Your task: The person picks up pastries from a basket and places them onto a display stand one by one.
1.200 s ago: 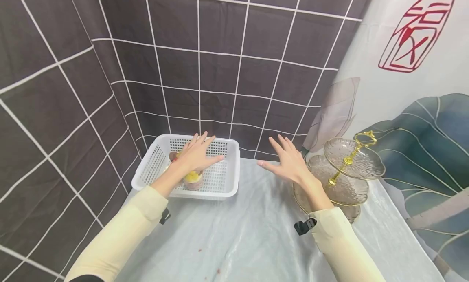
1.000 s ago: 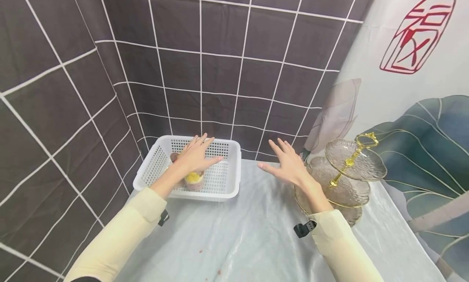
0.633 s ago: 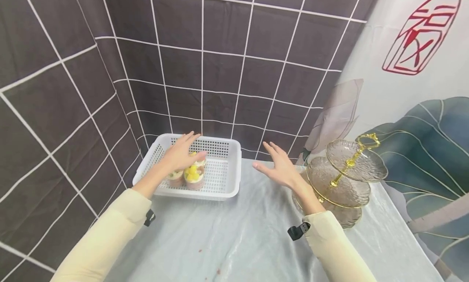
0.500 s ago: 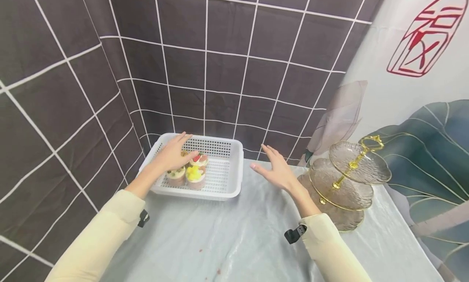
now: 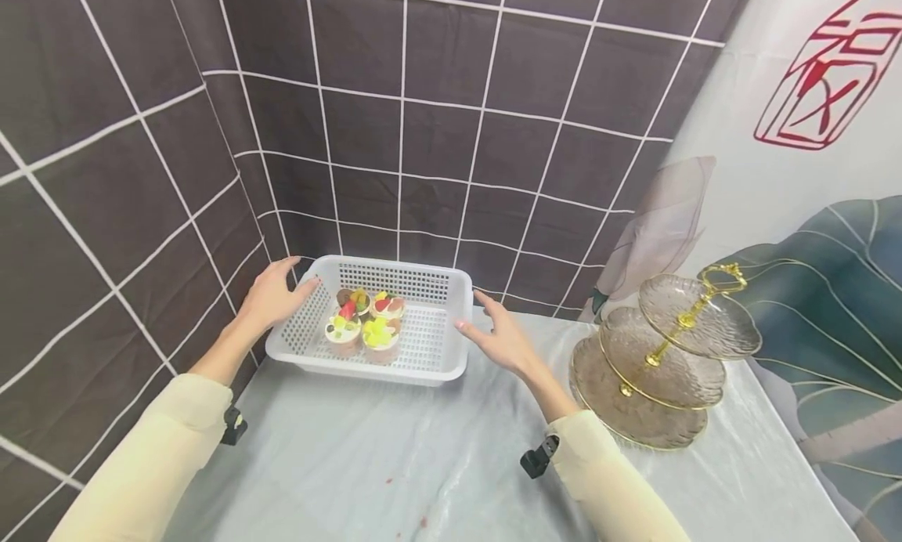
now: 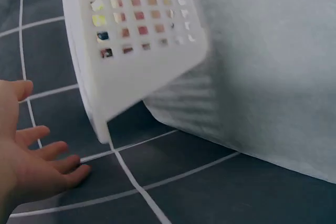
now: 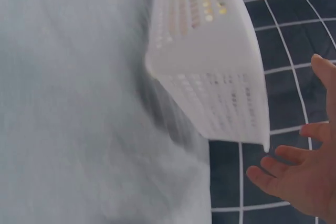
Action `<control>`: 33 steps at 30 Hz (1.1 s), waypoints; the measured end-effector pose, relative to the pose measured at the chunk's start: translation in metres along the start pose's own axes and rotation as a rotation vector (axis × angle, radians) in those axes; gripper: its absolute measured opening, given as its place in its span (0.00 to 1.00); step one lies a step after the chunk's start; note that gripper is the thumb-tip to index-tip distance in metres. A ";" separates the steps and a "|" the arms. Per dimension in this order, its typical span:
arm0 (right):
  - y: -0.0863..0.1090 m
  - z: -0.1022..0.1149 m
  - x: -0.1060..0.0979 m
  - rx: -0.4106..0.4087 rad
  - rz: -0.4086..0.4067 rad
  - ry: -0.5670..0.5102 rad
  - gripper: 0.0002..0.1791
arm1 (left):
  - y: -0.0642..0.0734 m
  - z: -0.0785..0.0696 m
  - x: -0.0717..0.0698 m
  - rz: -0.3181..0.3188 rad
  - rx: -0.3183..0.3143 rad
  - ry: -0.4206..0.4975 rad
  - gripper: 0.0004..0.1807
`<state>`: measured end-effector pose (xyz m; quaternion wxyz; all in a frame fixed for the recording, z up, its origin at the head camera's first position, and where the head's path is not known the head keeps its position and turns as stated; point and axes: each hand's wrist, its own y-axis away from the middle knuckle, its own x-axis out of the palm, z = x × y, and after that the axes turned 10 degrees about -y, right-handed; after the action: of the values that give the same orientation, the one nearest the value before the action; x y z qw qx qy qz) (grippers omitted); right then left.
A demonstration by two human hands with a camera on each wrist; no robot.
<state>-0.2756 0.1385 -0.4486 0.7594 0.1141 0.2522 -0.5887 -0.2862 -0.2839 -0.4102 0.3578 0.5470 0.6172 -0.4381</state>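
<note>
A white perforated plastic basket [image 5: 423, 376] stands on the cloth-covered table. Inside, toward its left half, several small fruit-topped cakes [image 5: 380, 334] sit close together, with yellow, red and brown toppings. My left hand [image 5: 271, 295] is beside the basket's left end, fingers spread and thumb toward the rim; in the left wrist view a gap separates that hand [image 6: 39, 166] from the basket wall [image 6: 136, 77]. Off the right end, my right hand [image 5: 502, 334] has its fingers extended. The right wrist view shows this hand [image 7: 299, 177] apart from the basket corner [image 7: 231, 114]. Neither holds anything.
A three-tier glass serving stand [image 5: 637, 413] with a gold handle stands to the right, near my right forearm. Dark grid-patterned cloth [image 5: 437, 135] hangs behind and at the left. The pale tablecloth [image 5: 366, 464] bears a few small reddish specks.
My left hand has moved left from above the cakes to the basket's left end, uncovering them. My right hand has moved left, closer to the right end. The view has shifted slightly.
</note>
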 end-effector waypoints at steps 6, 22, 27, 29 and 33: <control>-0.003 -0.002 0.018 0.027 -0.049 -0.075 0.46 | 0.005 0.006 0.004 0.123 -0.057 0.042 0.43; -0.001 -0.010 0.033 0.192 -0.111 -0.435 0.30 | 0.013 0.025 0.016 0.282 -0.157 0.390 0.35; 0.001 -0.006 0.035 0.268 -0.107 -0.551 0.26 | 0.017 0.028 0.018 0.299 -0.152 0.356 0.32; 0.001 -0.003 0.035 0.285 -0.103 -0.582 0.25 | 0.018 0.027 0.019 0.299 -0.149 0.342 0.31; 0.002 0.001 0.034 0.284 -0.090 -0.565 0.26 | 0.017 0.022 0.018 0.276 -0.170 0.337 0.30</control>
<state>-0.2674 0.1106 -0.4657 0.7490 0.0398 -0.0487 -0.6596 -0.2725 -0.2980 -0.4374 0.3509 0.6594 0.6224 -0.2338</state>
